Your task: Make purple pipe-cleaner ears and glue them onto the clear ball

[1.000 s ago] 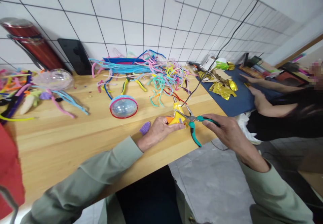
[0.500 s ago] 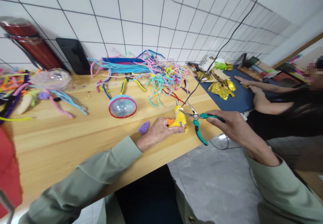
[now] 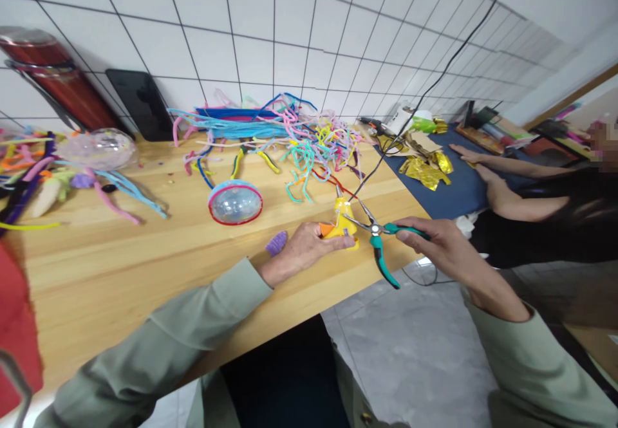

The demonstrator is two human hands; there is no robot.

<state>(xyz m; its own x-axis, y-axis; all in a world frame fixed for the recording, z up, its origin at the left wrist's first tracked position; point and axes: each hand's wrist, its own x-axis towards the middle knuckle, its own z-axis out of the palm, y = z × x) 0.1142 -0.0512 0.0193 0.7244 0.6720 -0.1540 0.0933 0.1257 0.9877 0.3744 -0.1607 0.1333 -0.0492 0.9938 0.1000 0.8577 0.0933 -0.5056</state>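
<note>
My left hand [image 3: 304, 248] is wrapped round a yellow glue gun [image 3: 344, 212] with an orange trigger, its metal nozzle pointing away from me. In my right hand [image 3: 447, 244] I grip one green handle of the needle-nose pliers [image 3: 382, 262]. Their other handle hangs free, and the jaws are spread apart. One jaw lies across the side of the glue gun; whether it touches I cannot tell. A small purple fuzzy piece [image 3: 277, 243] rests beside my left wrist. Farther off sits a clear dome [image 3: 235, 204] with a red rim.
Tangled pipe cleaners [image 3: 318, 138] lie along the tiled wall. A phone [image 3: 140, 103] and a red thermos [image 3: 60, 80] lean at the back left. A black cord [image 3: 429, 87] runs down to the glue gun. At right, a person's arms [image 3: 506, 190] rest on a blue mat [image 3: 449, 199] near gold foil [image 3: 427, 170].
The pliers have spread wider, their free handle swinging down. One jaw has shifted lower along the glue gun. My left hand has stayed nearly still.
</note>
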